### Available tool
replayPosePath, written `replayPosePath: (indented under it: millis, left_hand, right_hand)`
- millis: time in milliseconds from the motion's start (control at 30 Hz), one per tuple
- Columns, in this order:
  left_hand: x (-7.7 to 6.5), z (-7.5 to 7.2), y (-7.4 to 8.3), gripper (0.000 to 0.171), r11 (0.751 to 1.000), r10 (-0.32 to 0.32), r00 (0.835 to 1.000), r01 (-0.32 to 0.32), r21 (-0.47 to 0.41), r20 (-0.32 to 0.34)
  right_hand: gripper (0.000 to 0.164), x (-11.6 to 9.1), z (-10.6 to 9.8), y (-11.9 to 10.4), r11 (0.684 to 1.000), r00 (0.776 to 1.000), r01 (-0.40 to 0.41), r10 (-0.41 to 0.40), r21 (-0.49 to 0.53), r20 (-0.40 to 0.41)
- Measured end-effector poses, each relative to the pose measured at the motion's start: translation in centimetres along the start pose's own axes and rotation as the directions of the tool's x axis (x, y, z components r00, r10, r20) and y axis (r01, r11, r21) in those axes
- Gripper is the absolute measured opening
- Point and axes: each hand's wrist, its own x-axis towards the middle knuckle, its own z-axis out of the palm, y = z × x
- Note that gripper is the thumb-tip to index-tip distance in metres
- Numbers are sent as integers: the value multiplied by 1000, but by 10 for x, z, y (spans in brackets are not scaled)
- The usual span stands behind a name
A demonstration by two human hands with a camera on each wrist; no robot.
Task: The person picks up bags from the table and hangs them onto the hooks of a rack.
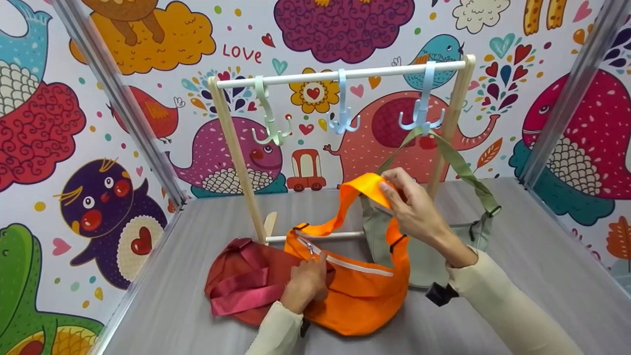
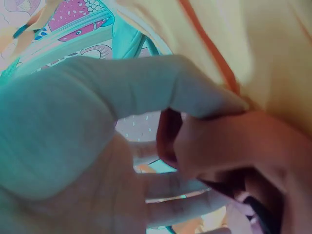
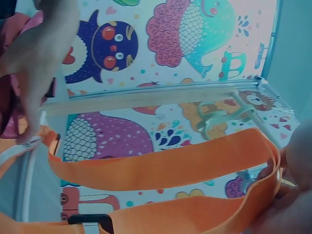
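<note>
My right hand [image 1: 411,209] pinches the raised orange strap [image 3: 165,168] of an orange bag [image 1: 362,301] between thumb and fingers. That bag has a white zipper and leans against a red bag [image 1: 236,286], whose pinkish strap lies folded on top. My left hand [image 1: 305,281] is between the two bags. In the left wrist view its thumb [image 2: 146,80] and fingers close round a fold of reddish fabric [image 2: 234,141], which looks like the red bag's. Paler orange cloth rises behind it. The fingertips are partly hidden.
A wooden rack with a white top bar [image 1: 305,76] stands behind the bags. A green hook [image 1: 270,123] and a blue hook [image 1: 342,113] hang from it. On the right blue hook [image 1: 423,106] hangs an olive-green bag [image 1: 429,256]. Patterned walls enclose the grey table [image 1: 172,296].
</note>
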Motion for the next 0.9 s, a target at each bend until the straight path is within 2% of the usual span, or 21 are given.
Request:
replayPosePath:
  millis: [167,433,667,767,900]
  left_hand:
    - [0,1,-1,70,1000,-1,1000,1,7,-10]
    - [-2,1,-4,64,1000,25,995,-26,-6,-92]
    - [-4,2,-4,58,1000,-12,991,15,25,-134]
    - [-4,2,-4,57,999,-35,990,39,30,-139]
    - [-4,3,-4,57,998,-46,989,52,42,-138]
  right_hand:
    - [16,7,-9,-10,1000,999,26,-25,5,-45]
    - [16,19,-22,-19,994,990,89,-81,61,-118]
    - [18,26,-35,-26,991,979,98,-79,93,-190]
    - [19,28,-40,-29,989,978,102,-81,104,-193]
    - [19,29,-43,-28,989,982,123,-110,79,-151]
